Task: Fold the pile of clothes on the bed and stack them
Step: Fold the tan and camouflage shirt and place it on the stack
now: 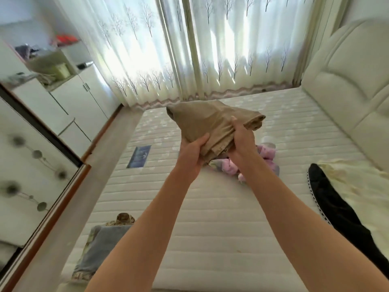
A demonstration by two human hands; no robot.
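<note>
A folded tan garment (pixel 210 121) is held up above the middle of the white mattress (pixel 210 218). My left hand (pixel 192 153) grips its near left edge from below, thumb on top. My right hand (pixel 242 140) grips its near right side, fingers curled over the cloth. Under the hands a pink and purple piece of clothing (pixel 265 159) lies crumpled on the mattress, partly hidden by my right forearm. A black garment (pixel 336 211) and a pale yellow one (pixel 362 186) lie at the right. A grey-blue folded piece (pixel 101 249) sits at the near left corner.
A padded cream headboard (pixel 347 85) rises at the right. Tree-patterned curtains (pixel 189 49) hang beyond the bed's far edge. White cabinets (pixel 69 102) and a mirrored wardrobe door (pixel 25 175) line the left, across a narrow strip of floor (pixel 69 224).
</note>
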